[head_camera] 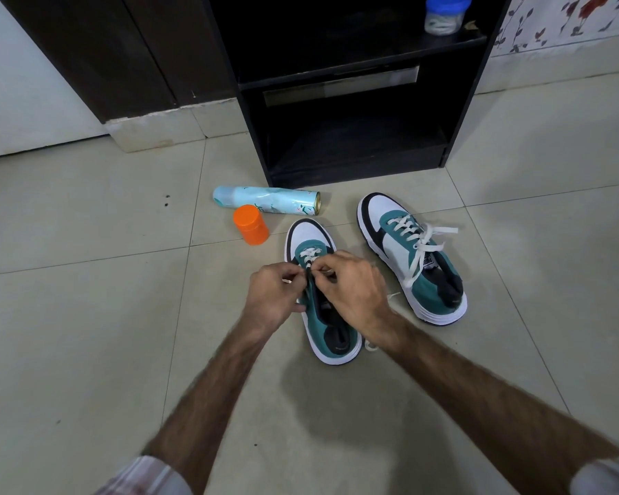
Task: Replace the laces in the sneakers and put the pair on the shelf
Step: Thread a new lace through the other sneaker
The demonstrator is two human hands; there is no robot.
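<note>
Two white, teal and black sneakers stand on the tiled floor, toes pointing at a black shelf unit (pixel 354 83). The right sneaker (pixel 408 255) is laced, and its white lace is tied in a bow. The left sneaker (pixel 320 316) has white lace (pixel 310 253) only through its front eyelets. My left hand (pixel 274 291) and my right hand (pixel 354 287) meet over its tongue, each pinching the lace near the middle eyelets. A loose lace end (pixel 370 346) lies beside its heel.
A light blue spray can (pixel 265 201) lies on its side in front of the shelf unit, with an orange-lidded jar (pixel 251 225) next to it. A blue-lidded clear container (pixel 445 14) sits on an upper shelf. A dark wooden door stands at the left.
</note>
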